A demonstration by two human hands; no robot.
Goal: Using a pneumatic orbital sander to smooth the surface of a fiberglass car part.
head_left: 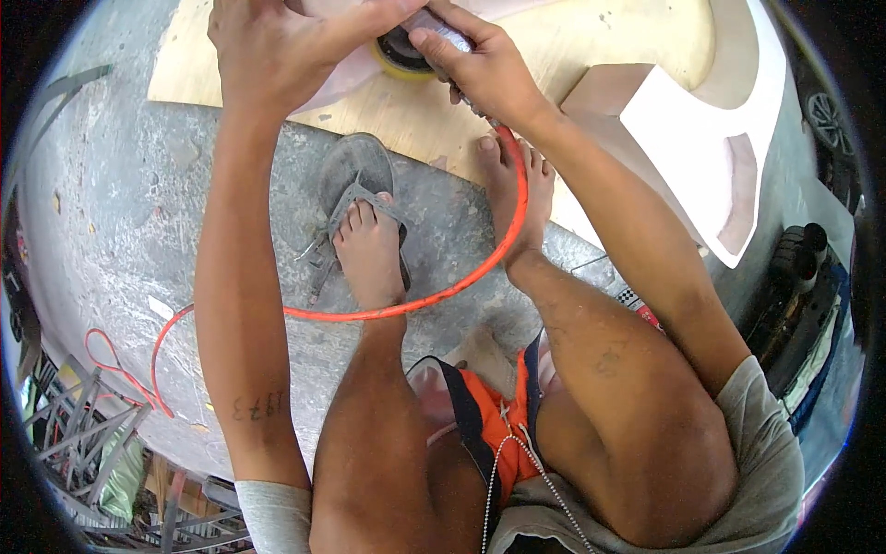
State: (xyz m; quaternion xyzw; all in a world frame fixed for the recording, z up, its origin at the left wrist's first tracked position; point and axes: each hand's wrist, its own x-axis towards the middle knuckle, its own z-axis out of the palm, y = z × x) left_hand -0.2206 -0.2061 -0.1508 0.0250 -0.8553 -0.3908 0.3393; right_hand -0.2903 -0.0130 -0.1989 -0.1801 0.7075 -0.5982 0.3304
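Note:
My right hand (475, 60) is closed round the metallic body of an air sander (443, 32) at the top of the view. Its round pad (400, 57) is dark with a yellow rim and sits tilted. A red-orange air hose (519, 189) runs from the tool's rear end. Just left of the sander is my left hand (281, 51), its thumb stretched toward the tool; its other fingers are largely cut off by the top edge. Under the hands, a pale pinkish piece (343, 81) lies on a plywood sheet (198, 65), partly covered by my left hand.
A white shaped piece (697, 138) with a curved cutout stands on the plywood at right. The hose loops over the grey floor (138, 212) and passes my shins. Metal frames (83, 434) stand lower left. Dark objects (794, 286) lie far right. One sandal (358, 166) is under my left foot.

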